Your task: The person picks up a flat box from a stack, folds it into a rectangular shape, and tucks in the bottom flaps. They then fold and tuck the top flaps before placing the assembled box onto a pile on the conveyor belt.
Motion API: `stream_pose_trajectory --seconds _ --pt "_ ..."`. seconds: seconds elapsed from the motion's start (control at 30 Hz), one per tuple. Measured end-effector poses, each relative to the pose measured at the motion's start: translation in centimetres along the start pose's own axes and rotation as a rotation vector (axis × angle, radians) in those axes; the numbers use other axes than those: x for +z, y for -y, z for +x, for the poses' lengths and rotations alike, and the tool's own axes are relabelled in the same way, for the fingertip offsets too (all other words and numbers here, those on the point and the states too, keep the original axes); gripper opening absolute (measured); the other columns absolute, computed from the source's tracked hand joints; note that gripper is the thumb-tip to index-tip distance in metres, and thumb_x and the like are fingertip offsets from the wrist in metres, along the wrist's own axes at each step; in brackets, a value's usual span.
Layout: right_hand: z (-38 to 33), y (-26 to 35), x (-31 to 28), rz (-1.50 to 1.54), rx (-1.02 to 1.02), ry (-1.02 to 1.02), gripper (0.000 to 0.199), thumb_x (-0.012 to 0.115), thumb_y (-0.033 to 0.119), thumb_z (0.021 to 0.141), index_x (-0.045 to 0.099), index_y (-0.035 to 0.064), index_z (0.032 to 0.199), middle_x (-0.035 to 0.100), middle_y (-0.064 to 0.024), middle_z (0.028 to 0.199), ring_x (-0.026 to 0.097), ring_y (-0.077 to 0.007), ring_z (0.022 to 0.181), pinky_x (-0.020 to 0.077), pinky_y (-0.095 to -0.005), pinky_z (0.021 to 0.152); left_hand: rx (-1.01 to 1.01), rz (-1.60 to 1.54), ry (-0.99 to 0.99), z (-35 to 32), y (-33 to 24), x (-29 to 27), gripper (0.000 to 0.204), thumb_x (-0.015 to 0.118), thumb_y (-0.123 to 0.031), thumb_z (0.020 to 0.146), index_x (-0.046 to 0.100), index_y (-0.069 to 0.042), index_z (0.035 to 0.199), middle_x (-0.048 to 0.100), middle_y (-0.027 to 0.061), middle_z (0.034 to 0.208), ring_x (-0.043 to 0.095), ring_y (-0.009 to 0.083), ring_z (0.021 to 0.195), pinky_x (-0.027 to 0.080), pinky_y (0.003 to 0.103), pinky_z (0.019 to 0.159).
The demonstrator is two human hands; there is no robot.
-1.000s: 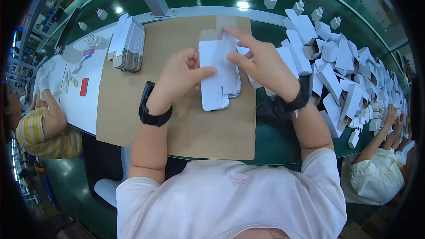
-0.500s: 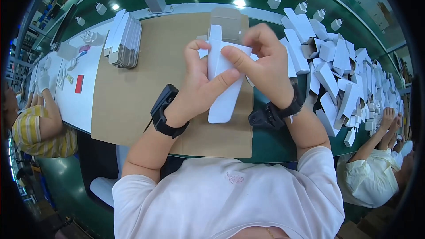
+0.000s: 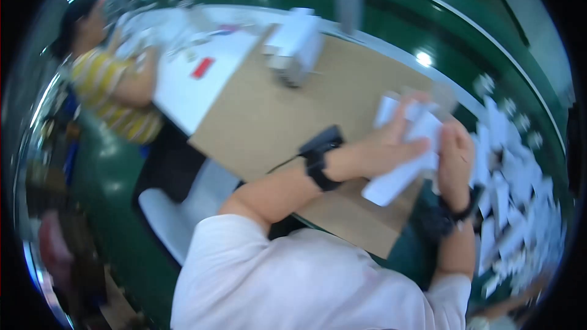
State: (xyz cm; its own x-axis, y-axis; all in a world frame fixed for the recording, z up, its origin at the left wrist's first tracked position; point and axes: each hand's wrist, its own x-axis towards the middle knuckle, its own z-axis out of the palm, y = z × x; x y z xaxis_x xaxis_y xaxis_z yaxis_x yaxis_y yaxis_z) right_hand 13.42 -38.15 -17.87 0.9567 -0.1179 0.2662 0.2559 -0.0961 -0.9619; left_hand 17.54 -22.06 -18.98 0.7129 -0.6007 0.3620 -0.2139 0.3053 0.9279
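Both hands are on one white carton blank: left hand point(image 3: 397, 143) lies over its upper face, fingers curled on it, right hand point(image 3: 454, 162) pinches the far edge. My view has swung left since a moment ago and blurred; the blank point(image 3: 403, 168) now sits tilted above the brown sheet point(image 3: 269, 116) on the worktop, so I judge folding continues
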Motion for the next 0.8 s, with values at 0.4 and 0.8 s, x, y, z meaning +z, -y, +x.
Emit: stream_pose_trajectory --seconds 0.4,0.8 --pt "-1.2 0.7 2.0 0.004 -0.401 -0.171 0.021 0.058 0.001 0.083 0.052 -0.0009 0.103 0.058 -0.0129 0.106 0.055 -0.0176 0.097 0.0417 -0.0281 0.085 -0.15 -0.106 0.048 -0.1 -0.3 -0.2 0.049 0.05 -0.025 0.088 0.018 -0.006 0.121 0.037 0.0151 0.112 0.042 0.0181 0.101 0.04 0.03 0.083" --pt "1.1 2.8 -0.8 -0.005 0.003 0.183 0.024 0.058 0.012 0.083 0.062 -0.0043 0.1 0.063 -0.0128 0.101 0.059 -0.0167 0.092 0.0454 -0.0269 0.081 -0.197 -0.001 0.253 0.1 -1.5 -2.1 0.06 0.049 -0.021 0.09 0.007 -0.011 0.131 0.054 0.0113 0.099 0.057 0.0165 0.085 0.048 0.029 0.073"
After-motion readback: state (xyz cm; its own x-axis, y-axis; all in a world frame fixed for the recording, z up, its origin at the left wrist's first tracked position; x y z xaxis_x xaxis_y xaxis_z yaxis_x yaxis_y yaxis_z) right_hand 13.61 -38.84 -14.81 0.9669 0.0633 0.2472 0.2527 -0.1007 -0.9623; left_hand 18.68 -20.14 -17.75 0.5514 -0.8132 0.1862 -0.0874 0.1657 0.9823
